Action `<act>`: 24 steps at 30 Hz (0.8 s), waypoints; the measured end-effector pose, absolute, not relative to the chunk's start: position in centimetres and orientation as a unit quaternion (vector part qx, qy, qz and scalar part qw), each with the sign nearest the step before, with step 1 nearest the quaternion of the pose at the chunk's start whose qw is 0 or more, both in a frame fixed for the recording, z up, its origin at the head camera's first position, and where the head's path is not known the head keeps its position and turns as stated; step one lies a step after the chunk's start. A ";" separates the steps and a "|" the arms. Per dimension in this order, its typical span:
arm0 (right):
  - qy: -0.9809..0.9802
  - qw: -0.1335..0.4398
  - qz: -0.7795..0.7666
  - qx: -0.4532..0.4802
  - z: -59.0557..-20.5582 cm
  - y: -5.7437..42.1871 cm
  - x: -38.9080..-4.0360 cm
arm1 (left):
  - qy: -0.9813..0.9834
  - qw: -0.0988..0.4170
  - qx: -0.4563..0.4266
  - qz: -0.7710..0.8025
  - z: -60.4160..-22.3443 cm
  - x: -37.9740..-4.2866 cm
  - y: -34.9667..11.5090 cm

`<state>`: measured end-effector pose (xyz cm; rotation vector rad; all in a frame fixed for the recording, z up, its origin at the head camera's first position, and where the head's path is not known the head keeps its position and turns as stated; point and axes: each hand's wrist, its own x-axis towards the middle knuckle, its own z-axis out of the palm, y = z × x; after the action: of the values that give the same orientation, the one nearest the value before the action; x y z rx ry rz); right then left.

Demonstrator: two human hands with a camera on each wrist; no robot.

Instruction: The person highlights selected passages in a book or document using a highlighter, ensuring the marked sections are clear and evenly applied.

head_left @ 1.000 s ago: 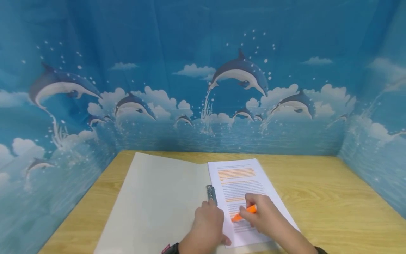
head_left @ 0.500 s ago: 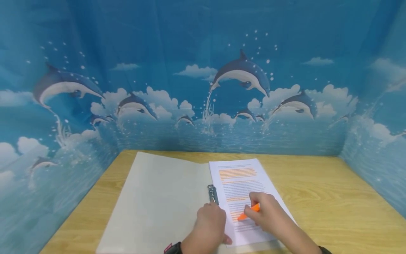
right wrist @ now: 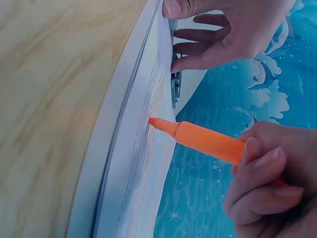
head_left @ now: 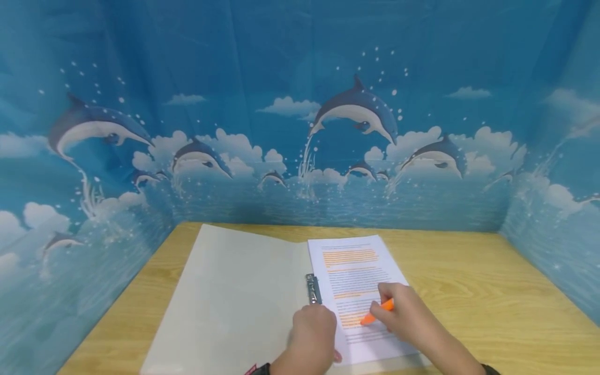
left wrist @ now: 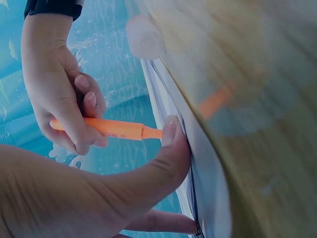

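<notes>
My right hand [head_left: 409, 316] pinches an orange highlighter [right wrist: 208, 142] between thumb and fingers. Its tip meets a printed line low on the white sheets [head_left: 356, 284], which carry several orange-marked passages. Left of the text, my left hand [head_left: 313, 333] rests on the sheets' inner margin, beside the metal clip [head_left: 313, 289]. In the right wrist view the left hand's fingers [right wrist: 203, 35] reach out fairly straight to the paper and clip, and its thumb touches the sheets' near edge. The sheets lie on the right side of an open pale folder [head_left: 244, 291].
A light wood-grain table [head_left: 478, 291] carries the folder and extends to its right. Around the table's back and sides hangs a blue curtain [head_left: 262, 67] printed with dolphins. Dark bands [head_left: 489, 369] circle both wrists.
My right hand has slid the highlighter rightward along the line, and the orange marking there has grown longer. My left hand has shifted slightly toward me, leaving more of the clip visible.
</notes>
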<state>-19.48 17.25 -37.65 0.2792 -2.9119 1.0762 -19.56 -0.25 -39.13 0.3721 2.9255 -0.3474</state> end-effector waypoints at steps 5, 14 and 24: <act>-0.936 0.017 0.341 0.084 -37.6 17.9 -19.5 | 0.983 0.089 0.117 -0.113 -39.1 -19.6 -0.1; -0.942 0.015 0.331 0.061 -37.5 19.1 -19.3 | 0.984 0.102 0.101 -0.109 -39.0 -19.8 0.1; -0.948 0.015 0.316 0.039 -37.4 20.5 -19.4 | 0.987 0.090 0.100 -0.087 -39.1 -19.8 0.2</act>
<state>-19.44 20.50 -37.39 0.1211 -2.9506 0.9824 -19.79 0.19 -39.06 0.2960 2.9356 -0.2581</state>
